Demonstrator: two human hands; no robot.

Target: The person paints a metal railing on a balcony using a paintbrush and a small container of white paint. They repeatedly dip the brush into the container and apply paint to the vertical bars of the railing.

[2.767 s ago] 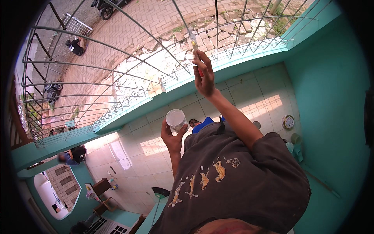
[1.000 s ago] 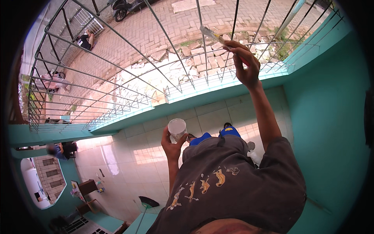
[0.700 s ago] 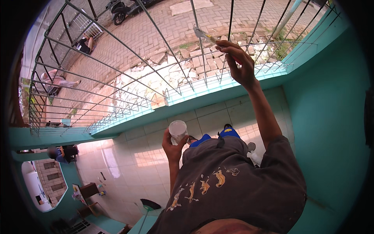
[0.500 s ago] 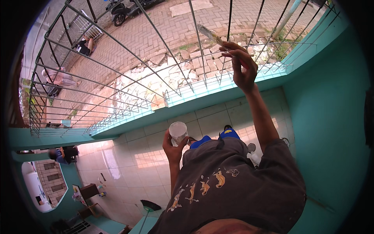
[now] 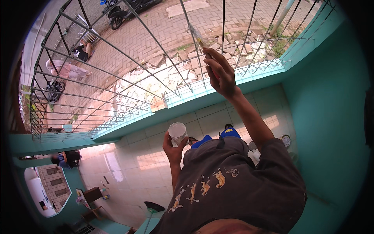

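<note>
My right hand (image 5: 223, 74) is raised at the metal window grille (image 5: 223, 23), its fingers closed round the handle of a paintbrush (image 5: 199, 38). The brush points up and away, its bristles at one of the dark upright bars and seemingly touching it. Lower down, in front of my body, my left hand (image 5: 172, 151) grips a small clear plastic cup (image 5: 178, 132) from the side. The cup stands roughly upright; something whitish shows in it, but I cannot tell how full it is.
Below the grille runs a turquoise ledge (image 5: 233, 84), joining a turquoise wall (image 5: 327, 117) on the right. Containers (image 5: 286, 140) stand on the tiled floor by my right side. A broom (image 5: 154, 206) lies lower left. Outside are broken paving, people and a motorbike (image 5: 128, 13).
My right hand has moved left with the paintbrush, bringing its bristles to a bar farther left. The left hand and cup stay nearly still. A person outside at the left has shifted.
</note>
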